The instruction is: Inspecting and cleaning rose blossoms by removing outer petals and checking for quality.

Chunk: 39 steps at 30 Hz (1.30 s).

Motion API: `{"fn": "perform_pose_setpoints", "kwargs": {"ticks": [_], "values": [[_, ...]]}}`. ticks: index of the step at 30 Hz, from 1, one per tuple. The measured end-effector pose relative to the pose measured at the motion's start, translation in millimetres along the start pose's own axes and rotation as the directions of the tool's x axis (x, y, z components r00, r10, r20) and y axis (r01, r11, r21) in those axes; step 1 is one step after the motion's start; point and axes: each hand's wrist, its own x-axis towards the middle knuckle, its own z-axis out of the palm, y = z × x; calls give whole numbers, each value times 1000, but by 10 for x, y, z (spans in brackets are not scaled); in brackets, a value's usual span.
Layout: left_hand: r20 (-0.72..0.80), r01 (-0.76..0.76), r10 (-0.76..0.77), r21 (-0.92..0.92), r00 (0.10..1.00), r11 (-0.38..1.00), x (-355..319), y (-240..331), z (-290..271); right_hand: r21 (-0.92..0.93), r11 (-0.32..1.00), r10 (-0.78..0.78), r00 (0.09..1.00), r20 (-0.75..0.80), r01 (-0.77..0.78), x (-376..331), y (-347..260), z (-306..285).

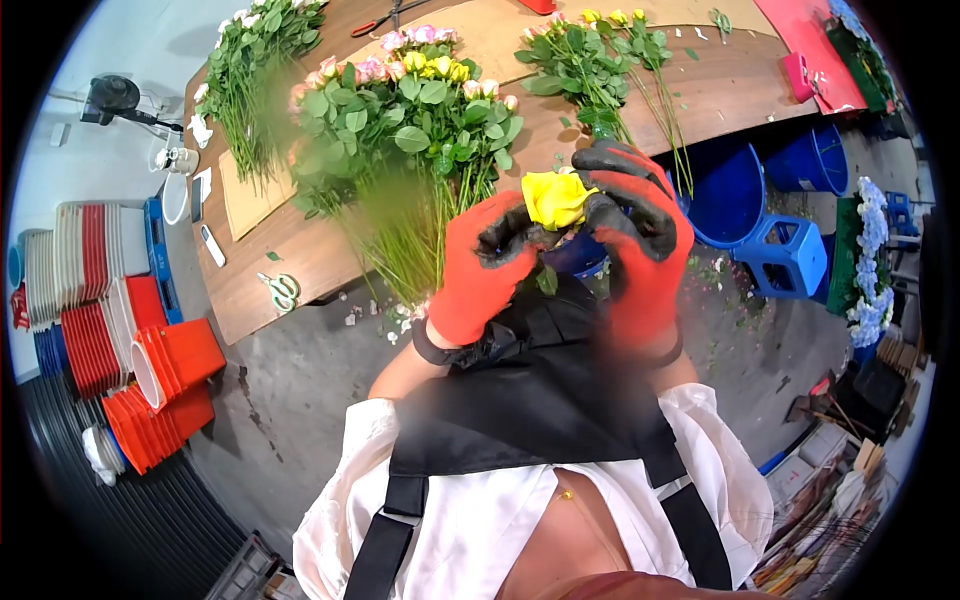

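Left hand (pixel 482 265) and right hand (pixel 632 225) in red-and-black gloves, fingers curled around yellow rose (pixel 556 197), stem apparently hidden, above wooden workbench (pixel 730 85), rose bunches (pixel 410 120) behind

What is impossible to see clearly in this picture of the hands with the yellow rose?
- Head view: the stem of the yellow rose is hidden behind the left hand and right hand.
- Right wrist: blurred.
- Rose stems on the wooden table: partly blurred.
- Scissors: too small for detail.
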Motion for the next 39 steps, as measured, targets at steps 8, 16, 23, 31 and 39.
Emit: {"fn": "perform_pose_setpoints", "kwargs": {"ticks": [8, 16, 23, 31, 39], "values": [[45, 133, -126, -262, 991, 956, 0, -4, 30, 326, 930, 203, 977, -61, -173, -60, 147, 38], [-151, -86, 131, 277, 980, 957, 31, -10, 31, 143, 973, -149, 966, -212, 181, -27, 13, -67], [-107, -203, 285, 472, 953, 858, 50, -32, 70, -427, 874, -245, 969, 25, 232, 25, -36, 13], [-172, 11, -38, -154, 984, 988, 23, 9, 179, 140, 990, -2, 995, -95, 15, -140, 158, 107], [-230, 21, -68, -197, 971, 980, 6, 48, 243, 482, 847, 267, 963, -23, -223, -133, 239, 94]]}}
